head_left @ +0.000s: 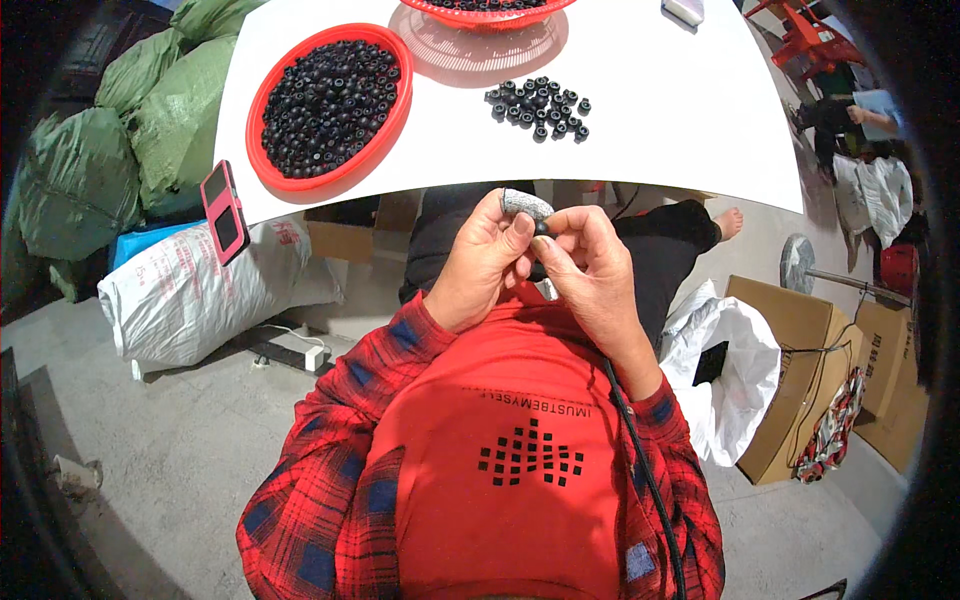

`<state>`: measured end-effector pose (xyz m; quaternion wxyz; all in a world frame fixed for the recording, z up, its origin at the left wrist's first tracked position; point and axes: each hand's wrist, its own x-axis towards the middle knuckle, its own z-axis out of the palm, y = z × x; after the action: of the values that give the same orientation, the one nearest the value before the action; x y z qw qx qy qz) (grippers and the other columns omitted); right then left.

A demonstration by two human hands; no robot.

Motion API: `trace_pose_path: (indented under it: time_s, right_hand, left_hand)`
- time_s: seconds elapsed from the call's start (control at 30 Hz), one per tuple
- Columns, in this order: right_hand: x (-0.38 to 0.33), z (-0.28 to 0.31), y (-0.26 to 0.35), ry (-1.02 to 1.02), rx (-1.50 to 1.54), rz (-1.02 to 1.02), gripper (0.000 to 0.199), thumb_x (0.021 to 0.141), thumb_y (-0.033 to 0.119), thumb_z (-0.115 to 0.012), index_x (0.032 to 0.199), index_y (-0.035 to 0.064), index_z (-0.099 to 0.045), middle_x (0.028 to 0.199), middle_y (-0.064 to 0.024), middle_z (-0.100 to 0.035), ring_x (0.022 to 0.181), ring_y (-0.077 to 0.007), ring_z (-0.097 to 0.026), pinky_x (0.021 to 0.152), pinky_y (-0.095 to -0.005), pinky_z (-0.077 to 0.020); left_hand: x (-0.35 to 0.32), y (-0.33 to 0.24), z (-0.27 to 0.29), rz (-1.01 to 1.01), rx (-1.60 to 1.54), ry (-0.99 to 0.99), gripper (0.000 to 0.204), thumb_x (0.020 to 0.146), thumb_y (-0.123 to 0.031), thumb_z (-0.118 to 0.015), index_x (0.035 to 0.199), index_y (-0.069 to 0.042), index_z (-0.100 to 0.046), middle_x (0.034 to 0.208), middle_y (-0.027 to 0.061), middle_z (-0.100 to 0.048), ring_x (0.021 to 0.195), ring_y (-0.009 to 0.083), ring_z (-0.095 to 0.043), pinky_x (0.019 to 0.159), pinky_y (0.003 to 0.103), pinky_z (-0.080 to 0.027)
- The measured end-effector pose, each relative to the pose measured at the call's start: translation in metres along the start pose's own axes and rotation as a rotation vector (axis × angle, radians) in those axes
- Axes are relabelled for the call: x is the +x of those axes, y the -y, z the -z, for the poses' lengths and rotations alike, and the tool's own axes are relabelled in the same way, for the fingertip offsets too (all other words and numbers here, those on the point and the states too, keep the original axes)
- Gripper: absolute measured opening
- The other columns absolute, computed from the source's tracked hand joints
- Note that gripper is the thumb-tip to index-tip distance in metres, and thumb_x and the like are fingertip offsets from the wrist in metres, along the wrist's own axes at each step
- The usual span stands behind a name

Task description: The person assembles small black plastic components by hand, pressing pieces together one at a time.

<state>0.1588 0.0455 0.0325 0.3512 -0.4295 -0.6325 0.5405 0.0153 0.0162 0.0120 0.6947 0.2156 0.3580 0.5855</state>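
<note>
In front of my red top, just below the table's near edge, my two hands meet fingertip to fingertip. Between them is a small black round piece (541, 228), mostly covered by fingers. My left hand (482, 255) is closed, its thumb and fingers against the piece; a grey fabric sleeve (527, 204) wraps its index finger. My right hand (598, 265) pinches at the same piece with thumb and forefinger. Similar small black hollow pieces (540, 105) lie loose on the white table (680, 125). A red basin (404, 85) at the left holds a heap of them.
A red perforated basket (500, 20) with more black pieces stands at the far edge. A pink-framed device (224, 212) sits at the table's left corner. White sack (200, 295) and green sacks are left; an open white bag (745, 400) and cardboard boxes (790, 370) are right.
</note>
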Motion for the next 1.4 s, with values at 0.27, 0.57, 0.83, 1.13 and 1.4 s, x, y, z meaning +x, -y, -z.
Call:
trace_pose_path:
  time_s: [0.27, 0.57, 0.83, 1.13, 1.4]
  right_hand:
    - [0.0, 0.0, 0.009, 0.037, 0.242, -0.102, 0.009, 0.092, 0.01, -0.057, 0.094, 0.0015, -0.054, 0.074, 0.0, -0.06, 0.067, -0.0036, -0.056, 0.058, -0.0189, -0.0439]
    - [0.0, 0.001, 0.004, 0.022, 0.203, -0.158, 0.008, 0.093, 0.008, -0.054, 0.092, 0.0011, -0.055, 0.075, 0.001, -0.06, 0.065, -0.0031, -0.053, 0.057, -0.0182, -0.0421]
    - [0.002, -0.001, 0.006, 0.015, 0.244, -0.185, 0.008, 0.094, 0.008, -0.053, 0.095, 0.001, -0.057, 0.075, 0.001, -0.058, 0.066, -0.0032, -0.051, 0.058, -0.0186, -0.0417]
    - [0.006, 0.003, -0.002, -0.181, -0.035, -0.031, 0.009, 0.089, 0.006, -0.056, 0.097, 0.0013, -0.057, 0.071, 0.0004, -0.056, 0.061, -0.0035, -0.048, 0.055, -0.0206, -0.0412]
    - [0.004, 0.0, -0.007, -0.052, 0.153, -0.079, 0.009, 0.091, 0.008, -0.056, 0.098, 0.0018, -0.056, 0.076, -0.0002, -0.058, 0.066, -0.0043, -0.051, 0.059, -0.0199, -0.0423]
  left_hand:
    - [0.0, 0.001, 0.003, -0.026, 0.052, -0.013, 0.026, 0.094, -0.034, -0.055, 0.1, -0.009, -0.053, 0.079, -0.0021, -0.056, 0.056, 0.0003, -0.047, 0.044, 0.013, -0.035]
    - [-0.001, 0.005, 0.004, -0.004, 0.1, 0.007, 0.03, 0.095, -0.037, -0.052, 0.1, -0.008, -0.049, 0.08, 0.0002, -0.055, 0.055, 0.0024, -0.047, 0.043, 0.015, -0.037]
    - [0.0, 0.002, 0.005, 0.083, -0.087, 0.02, 0.028, 0.096, -0.035, -0.052, 0.101, -0.007, -0.049, 0.079, 0.0011, -0.053, 0.053, 0.0045, -0.044, 0.043, 0.017, -0.034]
    - [-0.002, 0.0, 0.003, 0.101, -0.063, -0.015, 0.033, 0.096, -0.04, -0.049, 0.097, -0.007, -0.051, 0.077, 0.0007, -0.053, 0.052, 0.004, -0.043, 0.044, 0.016, -0.034]
    - [-0.002, 0.001, -0.003, 0.152, -0.09, 0.011, 0.033, 0.096, -0.04, -0.049, 0.092, -0.007, -0.051, 0.074, -0.0002, -0.05, 0.051, 0.0037, -0.041, 0.043, 0.017, -0.033]
